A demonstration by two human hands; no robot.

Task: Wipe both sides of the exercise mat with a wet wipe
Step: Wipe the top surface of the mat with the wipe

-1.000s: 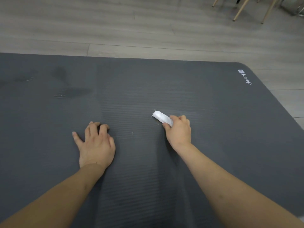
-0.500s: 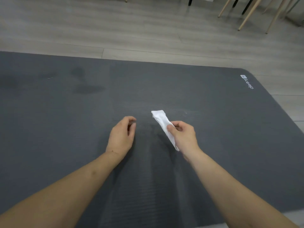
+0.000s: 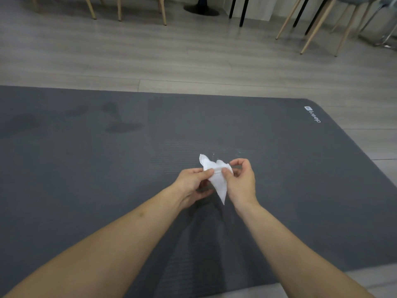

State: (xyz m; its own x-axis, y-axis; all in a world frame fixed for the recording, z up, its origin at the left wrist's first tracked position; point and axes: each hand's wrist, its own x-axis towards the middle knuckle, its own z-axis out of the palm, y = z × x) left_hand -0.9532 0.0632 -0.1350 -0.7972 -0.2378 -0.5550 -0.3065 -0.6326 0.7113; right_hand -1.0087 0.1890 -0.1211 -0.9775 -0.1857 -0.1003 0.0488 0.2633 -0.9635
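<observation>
The dark grey exercise mat (image 3: 86, 168) lies flat on the floor and fills most of the view, with a white logo (image 3: 312, 114) near its far right corner. Darker damp patches show at its far left. Above the mat's middle, a crumpled white wet wipe (image 3: 217, 179) is held up between both hands. My left hand (image 3: 193, 183) pinches its left side with thumb and fingers. My right hand (image 3: 241, 182) pinches its right side. A pointed corner of the wipe hangs down between my wrists.
Pale grey wood-look floor (image 3: 193, 61) surrounds the mat. Wooden chair legs (image 3: 315, 24) and black table legs (image 3: 242, 9) stand along the far edge of the room, with a round black table base (image 3: 200, 8) at the top centre.
My right hand lifted the wipe off the mat. My left hand left the mat, came across and took hold of the wipe too. The view tilted up, showing more floor and furniture.
</observation>
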